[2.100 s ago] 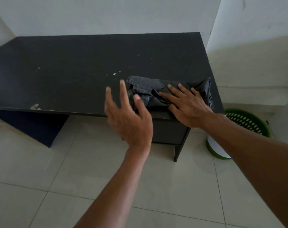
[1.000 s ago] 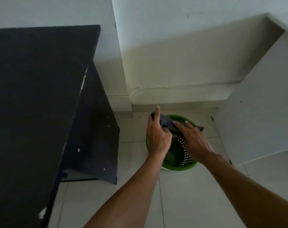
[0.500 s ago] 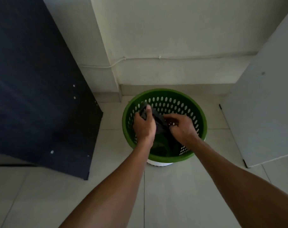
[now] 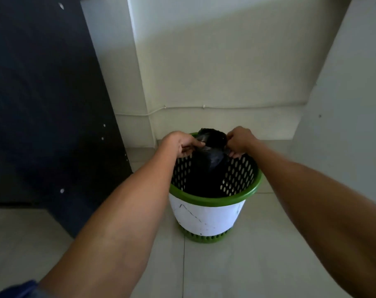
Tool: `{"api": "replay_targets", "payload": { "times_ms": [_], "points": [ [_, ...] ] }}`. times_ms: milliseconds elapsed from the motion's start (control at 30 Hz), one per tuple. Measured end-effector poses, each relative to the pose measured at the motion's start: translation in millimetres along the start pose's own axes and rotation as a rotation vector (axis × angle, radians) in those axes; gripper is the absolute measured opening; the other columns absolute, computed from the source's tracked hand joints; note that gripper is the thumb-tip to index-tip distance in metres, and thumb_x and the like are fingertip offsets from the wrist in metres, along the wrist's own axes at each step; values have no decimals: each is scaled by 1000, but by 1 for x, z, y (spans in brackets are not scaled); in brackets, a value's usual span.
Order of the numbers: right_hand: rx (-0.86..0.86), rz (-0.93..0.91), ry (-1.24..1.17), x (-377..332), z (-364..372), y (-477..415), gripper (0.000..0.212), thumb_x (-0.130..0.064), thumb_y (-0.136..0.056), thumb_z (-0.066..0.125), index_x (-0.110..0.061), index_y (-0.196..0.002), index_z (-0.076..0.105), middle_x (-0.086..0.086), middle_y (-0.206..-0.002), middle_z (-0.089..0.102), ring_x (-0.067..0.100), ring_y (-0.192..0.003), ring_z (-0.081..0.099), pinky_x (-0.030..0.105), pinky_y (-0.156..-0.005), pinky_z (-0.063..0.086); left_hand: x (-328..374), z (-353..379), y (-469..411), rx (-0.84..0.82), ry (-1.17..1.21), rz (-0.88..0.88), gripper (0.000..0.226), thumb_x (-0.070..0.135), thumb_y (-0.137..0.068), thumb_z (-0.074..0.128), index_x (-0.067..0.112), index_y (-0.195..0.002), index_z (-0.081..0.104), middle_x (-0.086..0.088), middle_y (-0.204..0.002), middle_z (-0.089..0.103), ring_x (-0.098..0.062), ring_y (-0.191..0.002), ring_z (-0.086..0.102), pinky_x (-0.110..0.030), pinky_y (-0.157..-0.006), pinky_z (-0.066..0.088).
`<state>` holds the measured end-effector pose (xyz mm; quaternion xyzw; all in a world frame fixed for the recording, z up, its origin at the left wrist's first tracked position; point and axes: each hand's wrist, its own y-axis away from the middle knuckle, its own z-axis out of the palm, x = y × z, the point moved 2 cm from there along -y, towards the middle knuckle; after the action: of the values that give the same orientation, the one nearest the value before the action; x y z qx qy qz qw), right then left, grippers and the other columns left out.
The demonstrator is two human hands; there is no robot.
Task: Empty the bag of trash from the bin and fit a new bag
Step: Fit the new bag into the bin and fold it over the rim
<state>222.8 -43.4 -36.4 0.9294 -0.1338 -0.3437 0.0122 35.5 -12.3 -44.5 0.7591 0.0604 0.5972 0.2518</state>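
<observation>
Left hand (image 4: 180, 144) and right hand (image 4: 239, 141) each pinch top of thin black plastic bag (image 4: 211, 147), bunched over round green plastic bin with holes (image 4: 215, 200), rest hanging inside. Looks light, soft, slippery (may tear). Best hold: open edge.

The left arm (image 4: 118, 211) and right arm (image 4: 312, 201) are bare along the whole visible length, and so are the left hand (image 4: 180, 145) and right hand (image 4: 239, 141). At the lower left corner, the edge of a blue sleeve (image 4: 17, 290) covers the left upper arm; its fabric is blurred.
</observation>
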Motion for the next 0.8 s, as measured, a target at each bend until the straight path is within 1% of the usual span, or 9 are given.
{"api": "replay_targets", "payload": {
  "times_ms": [67, 167, 267, 333, 400, 500, 600, 700, 800],
  "points": [
    [138, -2, -54, -4, -13, 6, 18, 0, -84, 61, -7, -98, 70, 13, -79, 72, 23, -70, 72, 26, -69, 58, 9, -1, 14, -39, 18, -14, 25, 15, -88, 72, 16, -68, 56, 6, -58, 55, -1, -48, 43, -10, -38, 32],
    [324, -64, -20, -9, -20, 18, 18, -17, -84, 66, -15, -101, 70, 9, -105, 71, 24, -98, 65, 18, -80, 39, 1, -6, 25, -38, 71, -23, 24, 21, -85, 75, 16, -70, 58, 6, -51, 57, -2, -37, 45, -11, -32, 30],
    [223, -49, -118, -14, -19, 23, 33, -45, -87, 66, -17, -104, 68, 10, -112, 67, 28, -101, 66, 29, -86, 52, -5, -16, 33, 7, 130, -11, 25, 27, -84, 76, 17, -71, 57, 6, -49, 60, -4, -50, 55, -12, -38, 38],
    [95, 11, -331, -18, -19, 31, 52, -62, -76, 69, -19, -105, 63, 7, -109, 63, 28, -92, 68, 42, -72, 61, -8, -20, 32, -25, 214, 13, 18, 28, -85, 75, 17, -78, 61, 4, -60, 66, -7, -66, 59, -13, -46, 48],
    [-26, -4, -366, -19, -14, 39, 60, -69, -68, 72, -19, -100, 64, 4, -107, 64, 25, -92, 68, 44, -70, 61, -9, -20, 30, -77, 332, 25, 9, 20, -90, 69, 14, -87, 64, 2, -66, 71, -10, -73, 65, -17, -55, 56],
    [-170, -46, -266, -17, 0, 44, 53, -65, -67, 76, -20, -94, 71, 1, -99, 70, 19, -92, 67, 33, -72, 57, -13, -12, 30, -191, 381, 0, 6, 6, -95, 59, 4, -93, 64, -10, -83, 71, -18, -82, 67, -25, -63, 61],
    [-199, -119, -66, -13, 10, 39, 31, -39, -70, 84, -12, -83, 76, -1, -72, 63, 15, -70, 57, 23, -63, 46, -15, -4, 30, -230, 298, -25, 10, -1, -95, 58, 3, -87, 63, -10, -80, 70, -19, -80, 67, -27, -66, 60],
    [-123, -126, -33, -13, 9, 28, 25, -26, -71, 84, -5, -70, 71, 1, -63, 56, 13, -63, 49, 25, -61, 39, -14, -4, 23, -122, 290, -14, 9, 2, -90, 67, 8, -84, 62, -7, -81, 67, -14, -75, 64, -21, -59, 59],
    [44, -124, 15, -12, -2, 20, 27, -30, -72, 82, -6, -67, 73, 5, -65, 64, 17, -66, 58, 26, -64, 43, -17, -9, 12, -1, 367, -18, 13, 7, -90, 69, 11, -80, 62, 0, -61, 68, -6, -52, 64, -15, -47, 53]
  ]
}}
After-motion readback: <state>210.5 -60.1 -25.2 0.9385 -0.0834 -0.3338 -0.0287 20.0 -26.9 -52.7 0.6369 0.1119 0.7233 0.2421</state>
